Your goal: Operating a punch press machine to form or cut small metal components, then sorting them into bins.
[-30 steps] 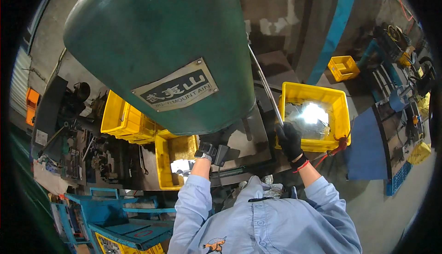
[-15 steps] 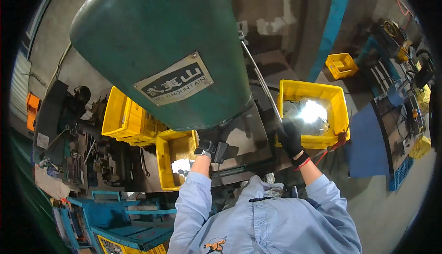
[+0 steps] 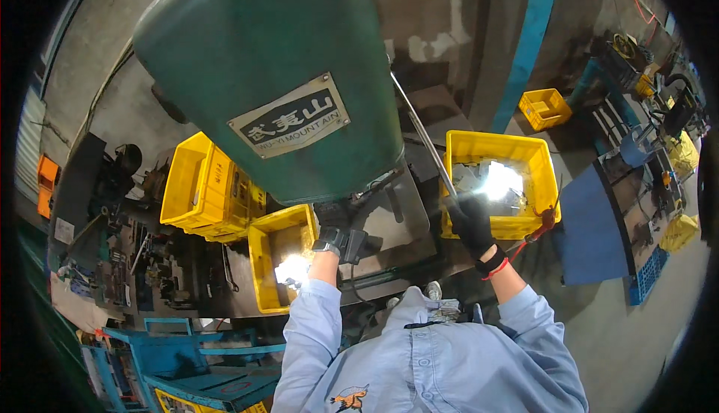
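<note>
A large green machine head (image 3: 277, 61) with a metal nameplate fills the upper middle of the view. On its right side a long metal lever (image 3: 425, 134) slopes down toward me, and my right hand (image 3: 470, 222), in a black glove, is closed round its lower end. My left hand (image 3: 334, 215), also gloved in black, reaches in below the machine head, over the worktable (image 3: 401, 226). The head and dark shadow hide its fingers, so whatever they touch cannot be made out. A dark wrist device (image 3: 331, 242) sits on my left wrist.
Beside my right hand stands a yellow bin (image 3: 503, 143) holding flat shiny metal pieces. Another yellow bin (image 3: 258, 263) with bright pieces lies left of my left hand, near stacked yellow crates (image 3: 210, 181). A blue metal frame (image 3: 172, 349) is at lower left, a blue panel (image 3: 595, 229) at right.
The whole view has shifted slightly, so the machine head and bins appear a little displaced. My right hand stays on the lever, and my left hand stays under the machine head.
</note>
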Demonstrator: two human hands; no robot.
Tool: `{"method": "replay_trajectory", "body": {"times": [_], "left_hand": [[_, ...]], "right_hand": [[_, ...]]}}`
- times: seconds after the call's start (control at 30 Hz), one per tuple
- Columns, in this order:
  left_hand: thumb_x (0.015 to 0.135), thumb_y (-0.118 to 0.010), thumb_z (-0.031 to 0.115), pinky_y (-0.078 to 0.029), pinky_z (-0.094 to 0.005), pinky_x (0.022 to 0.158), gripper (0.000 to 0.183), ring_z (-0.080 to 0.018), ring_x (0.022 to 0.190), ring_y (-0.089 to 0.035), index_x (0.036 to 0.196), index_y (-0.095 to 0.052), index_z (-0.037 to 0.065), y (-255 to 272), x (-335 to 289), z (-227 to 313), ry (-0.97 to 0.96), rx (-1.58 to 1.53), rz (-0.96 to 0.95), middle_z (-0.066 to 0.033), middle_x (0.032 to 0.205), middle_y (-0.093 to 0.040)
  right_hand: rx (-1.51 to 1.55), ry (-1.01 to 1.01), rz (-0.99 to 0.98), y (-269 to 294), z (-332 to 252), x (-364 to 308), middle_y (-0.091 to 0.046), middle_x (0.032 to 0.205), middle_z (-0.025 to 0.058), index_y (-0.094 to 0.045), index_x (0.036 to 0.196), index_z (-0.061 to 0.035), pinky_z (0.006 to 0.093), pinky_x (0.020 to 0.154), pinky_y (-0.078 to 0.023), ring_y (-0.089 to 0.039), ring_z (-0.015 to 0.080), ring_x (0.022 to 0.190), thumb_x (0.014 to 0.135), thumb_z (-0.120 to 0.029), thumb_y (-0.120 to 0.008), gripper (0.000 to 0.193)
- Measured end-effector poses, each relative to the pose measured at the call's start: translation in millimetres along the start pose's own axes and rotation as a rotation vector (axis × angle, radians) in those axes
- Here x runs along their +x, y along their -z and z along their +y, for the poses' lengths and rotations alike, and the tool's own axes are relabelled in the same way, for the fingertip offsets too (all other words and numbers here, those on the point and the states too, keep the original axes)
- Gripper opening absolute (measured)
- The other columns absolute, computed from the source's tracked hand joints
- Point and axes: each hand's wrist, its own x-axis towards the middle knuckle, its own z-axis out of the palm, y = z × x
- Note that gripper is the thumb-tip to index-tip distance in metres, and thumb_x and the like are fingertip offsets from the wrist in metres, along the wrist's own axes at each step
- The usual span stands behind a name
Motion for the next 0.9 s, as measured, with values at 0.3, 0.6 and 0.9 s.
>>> {"method": "replay_trajectory", "body": {"times": [0.3,0.6,0.9], "left_hand": [[0.090,-0.072,0.071,-0.049,-0.0525,0.109,0.077,-0.0419,0.126,-0.065,0.139,-0.068,0.011,6,-4,-3,0.119,0.021,-0.287,-0.0202,0.134,-0.071],[0.091,-0.068,0.079,-0.052,-0.0513,0.108,0.080,-0.0396,0.125,-0.069,0.136,-0.076,0.013,8,6,10,0.148,-0.031,-0.297,-0.0165,0.135,-0.076],[0.083,-0.076,0.081,-0.054,-0.0465,0.106,0.087,-0.0376,0.125,-0.070,0.135,-0.075,0.012,28,6,20,0.134,-0.128,-0.312,-0.0169,0.135,-0.076]], "right_hand": [[0.001,0.121,-0.038,6,-16,-16,-0.071,0.112,-0.0007,-0.072,0.128,-0.0076,0.0275,0.077,-0.052,-0.063,0.0074,0.098,0.106,0.001,-0.068,0.024],[-0.057,0.173,0.001,10,-57,-39,-0.071,0.098,-0.0002,-0.071,0.121,-0.0041,0.0303,0.067,-0.050,-0.060,0.0076,0.084,0.107,-0.006,-0.071,0.015],[-0.146,0.170,0.034,17,-125,-71,-0.069,0.083,0.0102,-0.073,0.108,0.0008,0.0338,0.069,-0.048,-0.059,0.0119,0.077,0.110,-0.021,-0.072,0.022]]}}
